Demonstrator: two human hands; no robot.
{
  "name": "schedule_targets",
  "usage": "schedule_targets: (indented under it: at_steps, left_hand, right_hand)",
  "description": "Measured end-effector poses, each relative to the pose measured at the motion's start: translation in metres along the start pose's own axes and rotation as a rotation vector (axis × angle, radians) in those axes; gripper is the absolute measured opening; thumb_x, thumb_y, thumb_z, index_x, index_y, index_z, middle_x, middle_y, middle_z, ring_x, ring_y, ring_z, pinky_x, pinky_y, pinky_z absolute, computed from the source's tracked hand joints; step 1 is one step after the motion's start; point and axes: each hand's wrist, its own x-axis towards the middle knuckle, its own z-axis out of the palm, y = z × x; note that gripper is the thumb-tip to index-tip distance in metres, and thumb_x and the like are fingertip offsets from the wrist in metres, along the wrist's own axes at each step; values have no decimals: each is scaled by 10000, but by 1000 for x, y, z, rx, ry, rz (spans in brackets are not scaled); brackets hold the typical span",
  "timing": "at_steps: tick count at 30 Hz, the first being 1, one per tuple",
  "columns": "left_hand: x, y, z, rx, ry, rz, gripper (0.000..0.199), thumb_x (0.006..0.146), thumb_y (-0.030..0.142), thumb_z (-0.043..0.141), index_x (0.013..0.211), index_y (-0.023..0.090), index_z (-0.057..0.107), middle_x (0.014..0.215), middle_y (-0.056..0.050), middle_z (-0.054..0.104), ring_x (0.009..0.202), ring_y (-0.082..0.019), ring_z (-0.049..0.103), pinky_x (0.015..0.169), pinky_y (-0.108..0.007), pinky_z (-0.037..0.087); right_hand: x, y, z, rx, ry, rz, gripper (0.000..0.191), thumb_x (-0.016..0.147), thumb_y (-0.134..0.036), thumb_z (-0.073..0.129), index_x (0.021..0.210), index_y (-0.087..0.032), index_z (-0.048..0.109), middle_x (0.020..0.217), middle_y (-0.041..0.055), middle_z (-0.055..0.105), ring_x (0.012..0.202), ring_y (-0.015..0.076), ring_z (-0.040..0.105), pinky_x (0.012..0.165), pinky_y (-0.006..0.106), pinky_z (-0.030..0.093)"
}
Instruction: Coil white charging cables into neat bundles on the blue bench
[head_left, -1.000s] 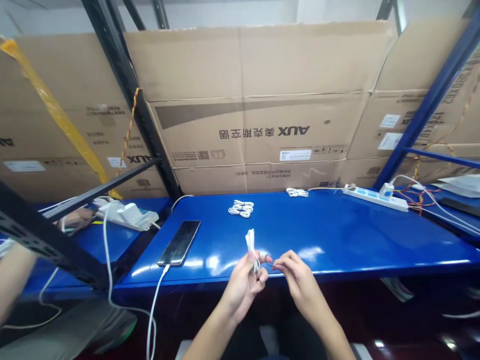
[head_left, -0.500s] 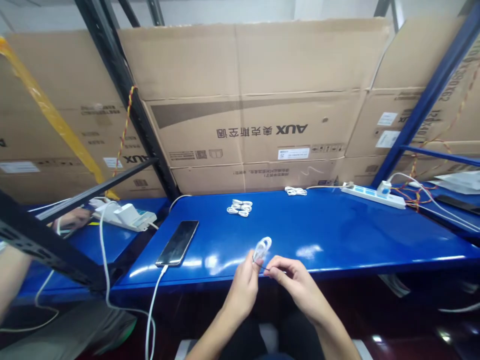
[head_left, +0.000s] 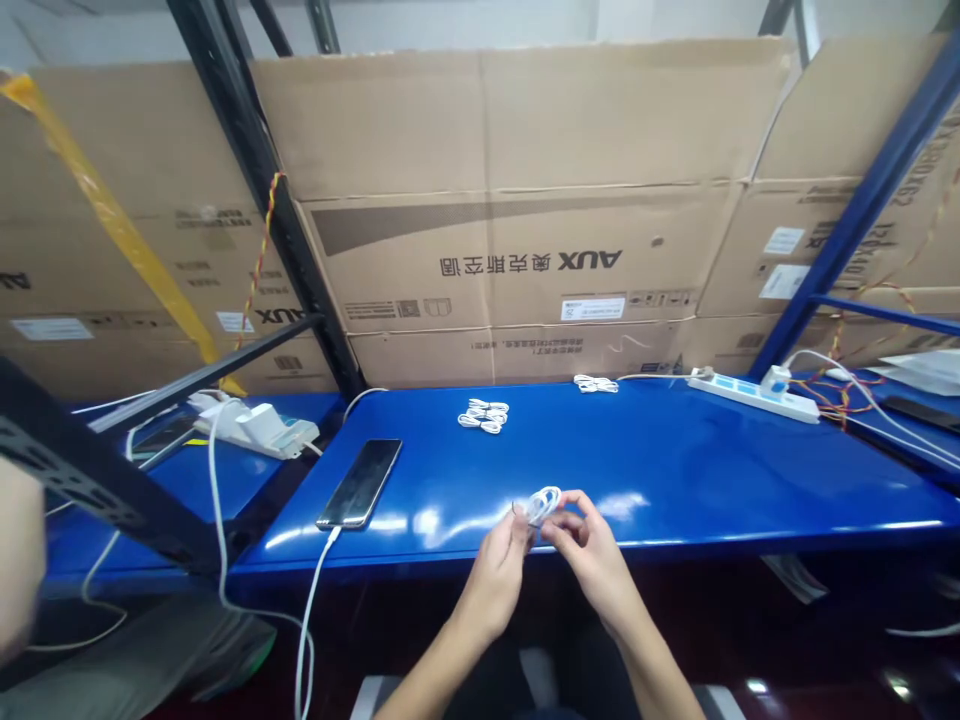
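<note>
A small coil of white cable [head_left: 543,505] sits between my two hands, just above the front edge of the blue table [head_left: 645,460]. My left hand [head_left: 495,578] pinches the coil from the left, and a thin dark cable end sticks out near its fingertips. My right hand [head_left: 589,555] grips the coil's right side with its fingertips. Farther back lie two bundles of white cable, one [head_left: 484,416] in the middle of the table and one [head_left: 596,384] at its back edge. A black smartphone [head_left: 360,485] lies to my left, with a white cable [head_left: 309,625] plugged into its near end.
A white power strip [head_left: 750,395] stands at the table's back right, with cables running from it. Large cardboard boxes [head_left: 517,120] line the back. A dark shelf post [head_left: 270,210] rises at left. A co-worker's blurred arm [head_left: 15,560] enters at the far left, beyond a white charger unit [head_left: 259,430].
The white cable has gone from an upright folded bundle to a small round coil. My hands have moved closer together around it, and the coil has shifted right.
</note>
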Motion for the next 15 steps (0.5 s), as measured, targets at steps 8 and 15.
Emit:
schedule_targets:
  at_steps: [8, 15]
  left_hand:
    - [7, -9, -1, -157, -26, -113, 609, 869, 771, 440, 838, 175, 560, 653, 62, 357, 508, -82, 224, 449, -228, 156]
    - [4, -7, -11, -161, -158, -49, 571, 819, 727, 586, 675, 178, 524, 612, 51, 339, 540, -97, 248, 500, -259, 160]
  right_hand:
    - [-2, -13, -8, -318, -41, -215, 188, 958, -326, 577, 837, -224, 679, 807, 43, 658, 784, 229, 586, 745, 339, 465]
    - [-8, -13, -14, -487, -66, -440, 247, 1018, -266, 444, 975, -246, 687, 870, 69, 655, 804, 246, 537, 761, 381, 436]
